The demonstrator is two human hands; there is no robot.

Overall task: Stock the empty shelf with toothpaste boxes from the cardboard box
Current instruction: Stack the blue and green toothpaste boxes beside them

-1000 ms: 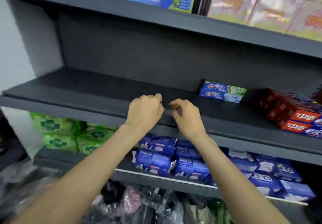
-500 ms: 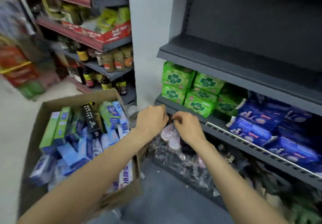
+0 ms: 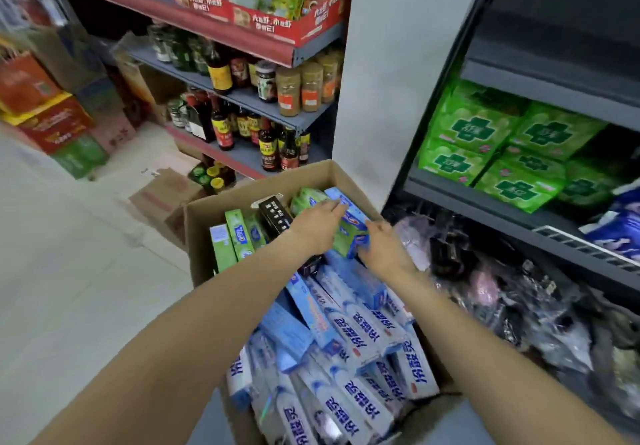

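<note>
Now, from the head view, both your hands are down in the carton (image 3: 194, 236), closing on one green-and-blue toothpaste box (image 3: 351, 233) that lies on top of the heap at the far right corner. Your left hand (image 3: 317, 226) lies over its left side with fingers stretched along the top; your right hand (image 3: 381, 247) has its fingers against the near right end. Whether either hand has truly closed round it I cannot tell; it looks like contact, not yet a firm hold.

To do this well, I would wrap your fingers under the long edges before lifting, raise it level so the neighbours do not slide, and carry it long side forward to the shelf (image 3: 554, 74) up on your right, of which only a dark edge shows.

Counts, as far as blur allows: one box between your hands; one black box (image 3: 275, 214) near the back; about three green boxes (image 3: 235, 233) upright at the left wall; perhaps a dozen pale blue boxes (image 3: 356, 337) piled nearest you, more hidden beneath. One carton, two hands.
</note>
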